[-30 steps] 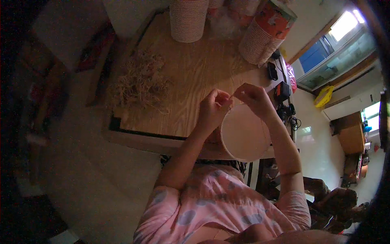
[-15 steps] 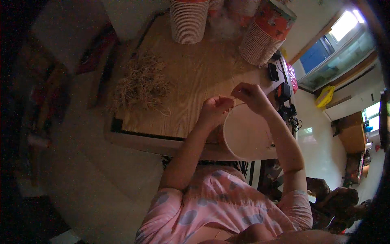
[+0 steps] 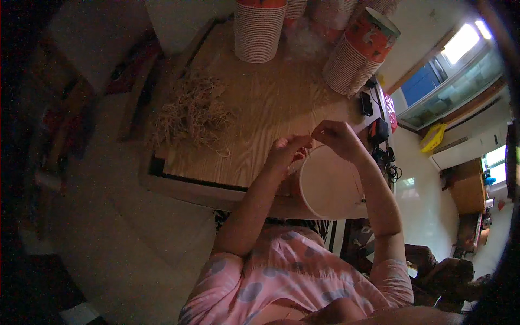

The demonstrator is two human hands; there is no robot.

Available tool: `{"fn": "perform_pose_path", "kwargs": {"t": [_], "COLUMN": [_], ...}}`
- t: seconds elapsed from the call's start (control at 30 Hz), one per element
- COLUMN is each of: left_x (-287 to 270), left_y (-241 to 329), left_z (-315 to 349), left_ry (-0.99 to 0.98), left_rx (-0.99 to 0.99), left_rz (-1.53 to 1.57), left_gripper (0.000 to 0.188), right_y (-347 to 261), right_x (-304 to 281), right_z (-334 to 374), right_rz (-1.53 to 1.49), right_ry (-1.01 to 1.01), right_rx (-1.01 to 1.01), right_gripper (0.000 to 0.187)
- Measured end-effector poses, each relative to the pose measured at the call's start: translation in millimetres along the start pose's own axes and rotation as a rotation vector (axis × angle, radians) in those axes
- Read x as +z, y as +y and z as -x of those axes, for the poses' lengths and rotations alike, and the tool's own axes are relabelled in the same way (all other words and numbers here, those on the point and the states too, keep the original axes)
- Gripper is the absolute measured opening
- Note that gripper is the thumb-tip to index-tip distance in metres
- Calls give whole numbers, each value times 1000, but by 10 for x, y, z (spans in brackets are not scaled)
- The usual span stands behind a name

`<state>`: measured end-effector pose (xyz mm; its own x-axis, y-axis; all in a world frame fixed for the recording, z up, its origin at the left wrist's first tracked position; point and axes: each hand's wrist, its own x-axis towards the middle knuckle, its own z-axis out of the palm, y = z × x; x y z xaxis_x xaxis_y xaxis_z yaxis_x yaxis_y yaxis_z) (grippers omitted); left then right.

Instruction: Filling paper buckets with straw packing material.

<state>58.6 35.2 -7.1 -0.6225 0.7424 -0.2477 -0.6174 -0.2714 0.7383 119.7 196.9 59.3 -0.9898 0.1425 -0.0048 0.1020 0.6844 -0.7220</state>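
A white-lined paper bucket [image 3: 331, 181] sits at the near edge of the table, its open mouth turned up toward me. My left hand [image 3: 288, 153] is closed in a pinch at the bucket's far-left rim. Just right of it, my right hand [image 3: 337, 140] also pinches, fingertips bent down above the rim. Between the fingertips runs a thin strand, mostly hidden by the fingers. To the left lies a loose heap of tangled tan cords [image 3: 192, 116] on the wooden tabletop [image 3: 260, 119].
Tall stacks of nested paper buckets stand at the back, one upright [image 3: 259, 35] and one tilted [image 3: 357, 54]. Along the right edge lie a black phone-like object [image 3: 366, 103], a black-and-orange box [image 3: 378, 130] and black cables [image 3: 391, 165]. A yellow basket [image 3: 433, 138] is farther right.
The view has shifted slightly, so everything sits a little lower. Both hands stay pinched together at the bucket's rim, with only small finger movement.
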Motion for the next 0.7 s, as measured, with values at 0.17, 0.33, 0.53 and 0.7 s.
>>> {"fn": "perform_pose_path", "kwargs": {"t": [0.17,0.33,0.53,0.7], "left_x": [-47,-21,-99,-129], "left_y": [2,-64,-174,-248], "left_z": [4,29,113,179], "left_ry": [-27,28,74,37], "left_rx": [-22,-14,-43,8], "left_rz": [-63,-47,-68,-40], "left_gripper": [27,20,21,23], "right_y": [-68,-133,-77,56], "right_x": [8,15,-27,-59], "right_z": [9,47,73,126], "right_rz": [1,67,50,2], "right_ry": [9,62,110,202], "right_rx": [13,0,0,22], "right_gripper": [13,12,8,5]}}
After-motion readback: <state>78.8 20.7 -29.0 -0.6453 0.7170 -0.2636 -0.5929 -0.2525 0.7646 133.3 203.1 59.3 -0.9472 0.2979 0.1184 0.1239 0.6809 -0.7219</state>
